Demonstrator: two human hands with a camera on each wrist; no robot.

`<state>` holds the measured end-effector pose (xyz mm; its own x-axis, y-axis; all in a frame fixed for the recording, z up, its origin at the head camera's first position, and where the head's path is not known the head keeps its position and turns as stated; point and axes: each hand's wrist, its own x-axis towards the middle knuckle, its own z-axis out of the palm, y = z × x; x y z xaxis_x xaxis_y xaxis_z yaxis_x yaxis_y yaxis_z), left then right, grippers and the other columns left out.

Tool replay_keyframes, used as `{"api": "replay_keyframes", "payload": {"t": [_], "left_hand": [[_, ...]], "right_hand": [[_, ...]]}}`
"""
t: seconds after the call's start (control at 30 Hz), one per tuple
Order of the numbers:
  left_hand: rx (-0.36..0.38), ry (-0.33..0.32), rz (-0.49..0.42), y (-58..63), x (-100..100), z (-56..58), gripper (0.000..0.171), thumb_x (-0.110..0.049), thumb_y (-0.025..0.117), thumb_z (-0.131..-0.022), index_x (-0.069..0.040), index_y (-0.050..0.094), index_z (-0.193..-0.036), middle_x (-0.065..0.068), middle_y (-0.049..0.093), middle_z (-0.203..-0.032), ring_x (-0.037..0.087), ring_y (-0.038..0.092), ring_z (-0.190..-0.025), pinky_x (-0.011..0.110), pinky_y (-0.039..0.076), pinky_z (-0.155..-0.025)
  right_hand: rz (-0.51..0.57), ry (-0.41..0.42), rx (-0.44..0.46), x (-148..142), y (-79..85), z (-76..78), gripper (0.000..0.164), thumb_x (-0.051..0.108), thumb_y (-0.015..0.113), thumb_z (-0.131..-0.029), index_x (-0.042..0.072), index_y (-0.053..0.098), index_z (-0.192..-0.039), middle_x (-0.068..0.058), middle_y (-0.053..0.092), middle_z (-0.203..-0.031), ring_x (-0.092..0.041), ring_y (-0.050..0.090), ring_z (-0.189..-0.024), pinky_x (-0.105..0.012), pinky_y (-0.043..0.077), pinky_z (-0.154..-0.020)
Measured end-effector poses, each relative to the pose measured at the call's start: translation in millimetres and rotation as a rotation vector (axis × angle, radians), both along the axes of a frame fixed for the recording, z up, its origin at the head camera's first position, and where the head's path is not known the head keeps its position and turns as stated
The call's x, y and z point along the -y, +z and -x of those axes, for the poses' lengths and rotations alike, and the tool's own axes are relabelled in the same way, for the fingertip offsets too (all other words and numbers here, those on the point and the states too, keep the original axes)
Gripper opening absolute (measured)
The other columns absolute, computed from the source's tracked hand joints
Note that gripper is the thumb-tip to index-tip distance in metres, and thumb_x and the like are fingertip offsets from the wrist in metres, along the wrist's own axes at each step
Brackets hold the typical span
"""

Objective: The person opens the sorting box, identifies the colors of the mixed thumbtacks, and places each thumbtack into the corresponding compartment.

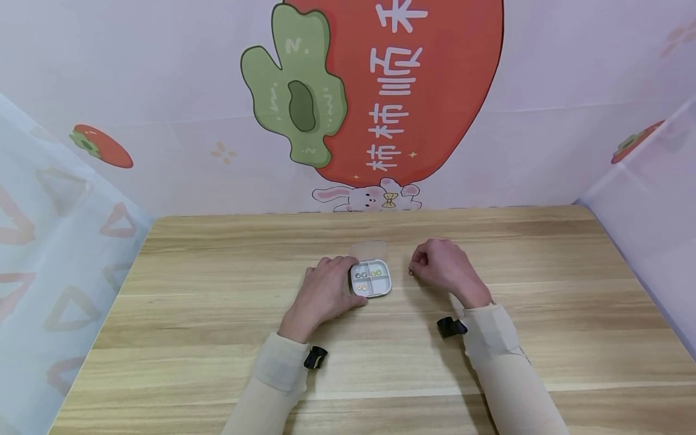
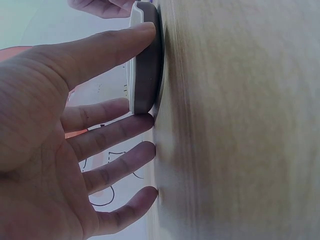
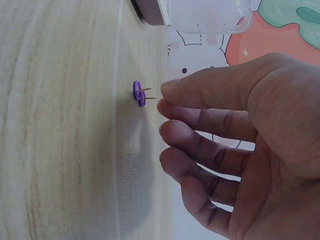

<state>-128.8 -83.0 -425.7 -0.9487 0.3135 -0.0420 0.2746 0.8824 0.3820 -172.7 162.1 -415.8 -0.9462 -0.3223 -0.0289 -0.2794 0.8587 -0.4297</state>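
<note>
My left hand (image 1: 326,290) holds a small white box (image 1: 380,284) with four compartments, thumb at its near side and fingers around its left and far side. Small paired pieces lie in three compartments: greyish at back left, yellow-green at back right, pale orange at front left. Bare floor shows in the front right one. Right of the box, my right hand (image 1: 443,266) hovers low over the table. Two purple thumbtacks (image 3: 143,98) lie there, pins up. Thumb and index fingertips (image 3: 170,90) come together just above the pins, with a small gap.
The box's clear lid (image 1: 368,249) stands folded back behind it. Under everything is a wood-grain table (image 1: 217,374), with a printed cloth wall (image 1: 190,169) along its back edge. A black wrist strap (image 1: 315,357) shows at the left sleeve, another (image 1: 451,327) at the right.
</note>
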Motion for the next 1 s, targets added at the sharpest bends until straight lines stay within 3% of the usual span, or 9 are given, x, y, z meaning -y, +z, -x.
{"api": "replay_keyframes", "payload": {"t": [1.0], "left_hand": [[0.011,0.001,-0.005,-1.0,0.6,-0.8,0.075,-0.051,0.074,-0.067,-0.019,0.048,-0.130,-0.001,0.052,-0.128,0.021,0.045,-0.111,0.042,0.034,-0.084]], "right_hand": [[-0.029,-0.012,0.028,0.9,-3.8,0.4,0.007,0.021,0.064,-0.080,0.018,0.063,-0.073,0.005,0.054,-0.068,-0.015,0.049,-0.065,-0.032,0.039,-0.061]]}}
